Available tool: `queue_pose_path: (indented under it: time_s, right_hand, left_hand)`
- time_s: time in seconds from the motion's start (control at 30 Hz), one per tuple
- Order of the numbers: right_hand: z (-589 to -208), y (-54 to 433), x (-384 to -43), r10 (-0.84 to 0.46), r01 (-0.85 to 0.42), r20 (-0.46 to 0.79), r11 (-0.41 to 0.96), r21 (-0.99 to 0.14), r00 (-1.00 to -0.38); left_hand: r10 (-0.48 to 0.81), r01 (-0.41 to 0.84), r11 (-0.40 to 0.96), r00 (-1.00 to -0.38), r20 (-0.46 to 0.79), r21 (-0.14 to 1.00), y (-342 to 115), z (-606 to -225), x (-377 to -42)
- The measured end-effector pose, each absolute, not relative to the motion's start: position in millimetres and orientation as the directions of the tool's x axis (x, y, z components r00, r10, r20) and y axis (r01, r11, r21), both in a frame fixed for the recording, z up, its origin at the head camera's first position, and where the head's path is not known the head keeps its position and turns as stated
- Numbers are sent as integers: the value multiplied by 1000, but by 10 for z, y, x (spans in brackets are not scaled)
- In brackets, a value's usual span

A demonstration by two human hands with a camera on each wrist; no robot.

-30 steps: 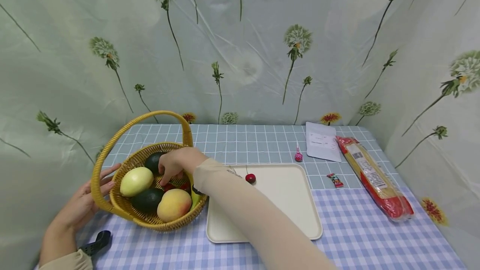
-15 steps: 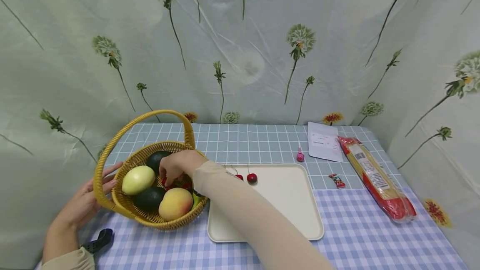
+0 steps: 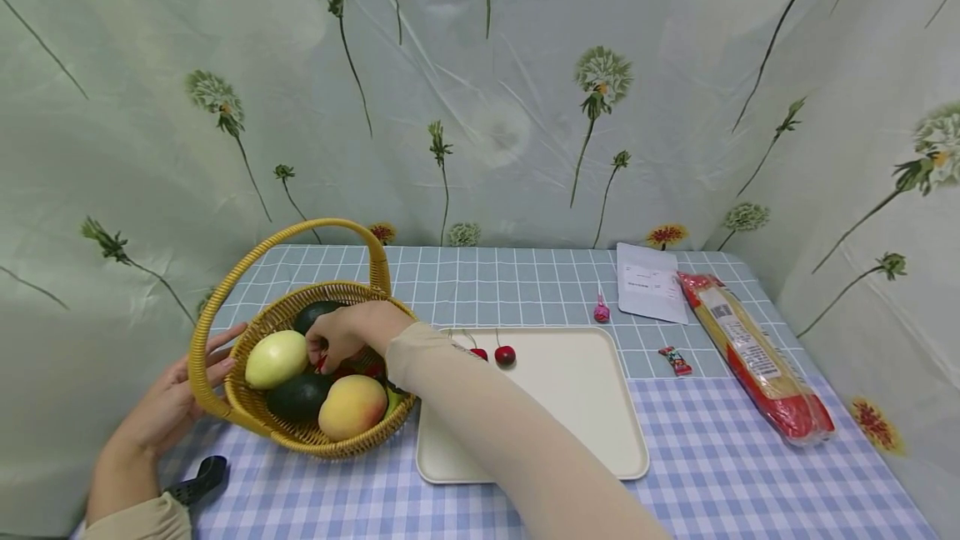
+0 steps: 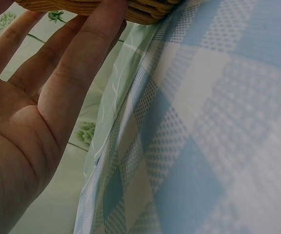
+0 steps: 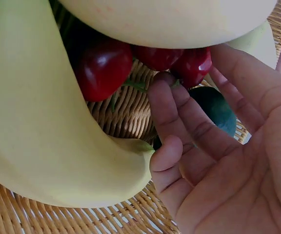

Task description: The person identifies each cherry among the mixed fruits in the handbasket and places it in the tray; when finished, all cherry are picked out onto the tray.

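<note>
My left hand (image 3: 168,407) rests its extended fingers against the side of the yellow wicker basket (image 3: 337,450); in the left wrist view, the fingertips reach the basket's underside. My right hand (image 3: 345,336) is down inside the basket. In the right wrist view its thumb and curled fingers pinch a dark red cherry (image 5: 193,66). Two more cherries (image 5: 104,70) lie beside it, under a peach (image 5: 174,22) and next to a banana (image 5: 28,122). Around the hand are a pale yellow-green fruit (image 3: 277,359) and two dark green avocado-like fruits (image 3: 298,398).
Right of the basket lies a cream tray (image 3: 570,423) with two cherries (image 3: 505,356), partly behind the right forearm. Beyond it are a pink lollipop (image 3: 601,312), a wrapped candy (image 3: 676,361), a white pouch (image 3: 649,283) and a red-ended noodle pack (image 3: 753,357). The basket's handle (image 3: 285,232) arches high.
My right hand has shifted slightly left inside the basket, and red shows at its fingertips. The left hand stays at the basket's side. The view has shifted slightly.
</note>
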State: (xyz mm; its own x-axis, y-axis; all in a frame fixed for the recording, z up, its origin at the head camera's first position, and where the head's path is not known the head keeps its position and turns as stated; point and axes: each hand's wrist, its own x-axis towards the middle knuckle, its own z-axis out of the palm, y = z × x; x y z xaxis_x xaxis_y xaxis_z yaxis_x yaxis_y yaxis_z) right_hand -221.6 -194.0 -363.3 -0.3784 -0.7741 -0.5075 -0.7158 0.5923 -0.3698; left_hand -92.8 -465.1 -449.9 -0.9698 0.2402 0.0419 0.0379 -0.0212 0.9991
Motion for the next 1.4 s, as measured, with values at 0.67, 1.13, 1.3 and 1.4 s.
queue_pose_path:
  time_s: [0.67, 1.13, 1.3, 1.4]
  right_hand:
    - [-3633, -1863, -2236, -811, -732, -411, 567, -377, -416]
    - [-3562, -1652, -2351, -877, -761, -291, 478, -439, -383]
    - [-3536, -1522, -2387, -897, -764, -265, 441, -471, -355]
    - [-3523, -1416, -2409, -908, -770, -235, 418, -481, -347]
  left_hand:
    - [249, 49, -31, -967, 55, 998, -4643, -4508, -938]
    - [239, 35, -22, -970, 40, 999, -4665, -4513, -924]
    - [241, 38, -20, -970, 42, 999, -4662, -4509, -925]
    - [244, 30, -21, -969, 34, 999, -4662, -4505, -928]
